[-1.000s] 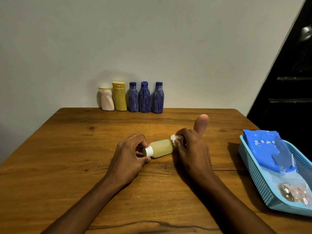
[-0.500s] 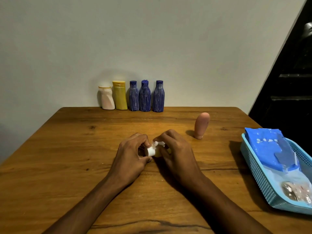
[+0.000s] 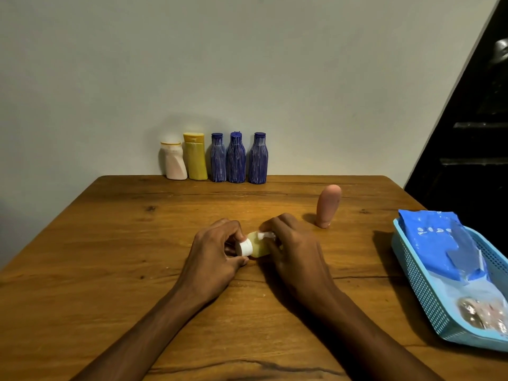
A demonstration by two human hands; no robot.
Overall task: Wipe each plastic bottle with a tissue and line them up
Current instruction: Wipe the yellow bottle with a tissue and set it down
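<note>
At the middle of the wooden table [image 3: 110,257], a small pale yellow bottle [image 3: 258,247] with a white cap lies on its side between my hands. My left hand [image 3: 217,257] grips its cap end. My right hand [image 3: 291,248] holds a small white tissue [image 3: 266,235] against the bottle's body, covering most of it. A row stands against the wall at the back: a white bottle [image 3: 173,160], a yellow bottle [image 3: 195,156] and three blue bottles [image 3: 236,158]. A pink bottle [image 3: 328,206] stands on its cap to the right of my hands.
A light blue plastic basket [image 3: 417,284] sits at the table's right edge, holding a blue tissue pack [image 3: 437,248] and a clear wrapper. A dark stairway lies beyond the table on the right.
My right hand slid the tissue leftward along the bottle from its base toward the cap, uncovering the pink bottle behind it. My left hand stayed on the cap.
</note>
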